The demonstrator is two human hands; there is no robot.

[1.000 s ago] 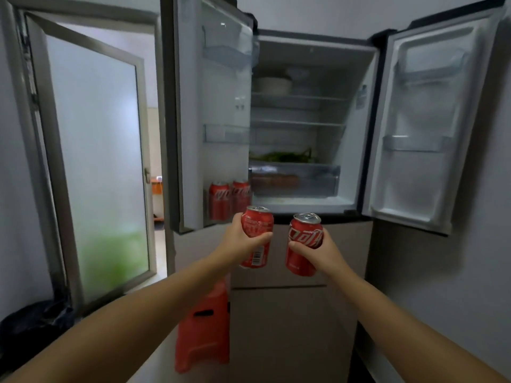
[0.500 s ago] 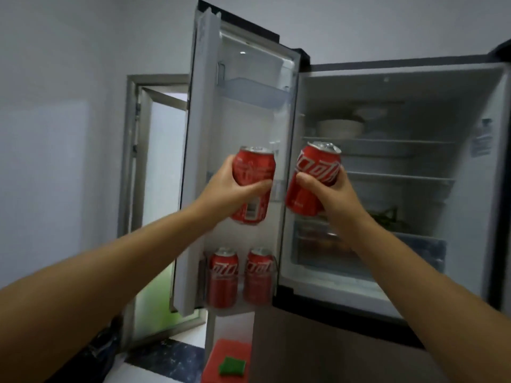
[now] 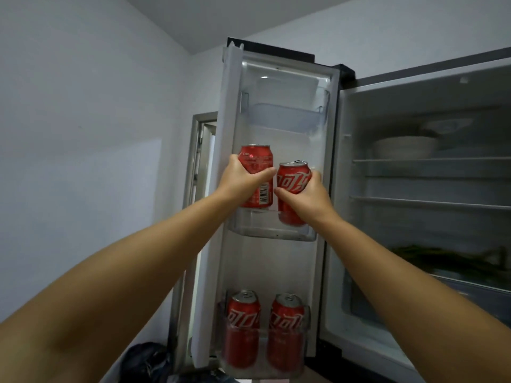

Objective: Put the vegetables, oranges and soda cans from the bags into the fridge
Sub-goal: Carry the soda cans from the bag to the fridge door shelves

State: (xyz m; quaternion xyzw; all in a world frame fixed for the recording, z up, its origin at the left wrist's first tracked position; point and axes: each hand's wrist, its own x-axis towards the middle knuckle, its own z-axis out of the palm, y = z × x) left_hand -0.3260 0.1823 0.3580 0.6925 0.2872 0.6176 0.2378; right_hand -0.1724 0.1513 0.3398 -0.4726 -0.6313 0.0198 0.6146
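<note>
I face the open left fridge door (image 3: 276, 261). My left hand (image 3: 240, 181) grips a red soda can (image 3: 255, 161), held upright just above the middle door shelf (image 3: 272, 230). Beside it my right hand (image 3: 305, 197) grips a second red can (image 3: 293, 175), whose bottom dips behind the clear front of that shelf. Two more red cans (image 3: 243, 327) (image 3: 286, 331) stand side by side in the bottom door shelf. Green vegetables (image 3: 442, 257) lie on the glass above the crisper drawer inside the fridge.
The top door bin (image 3: 284, 117) holds nothing visible. A white bowl (image 3: 405, 147) sits on the fridge's upper shelf. A dark bag (image 3: 146, 360) lies on the floor at lower left, beside the doorway frame (image 3: 197, 150). A grey wall fills the left.
Both hands have risen with their cans from in front of the fridge to the middle door shelf. My view has swung left and up and moved closer to the door.
</note>
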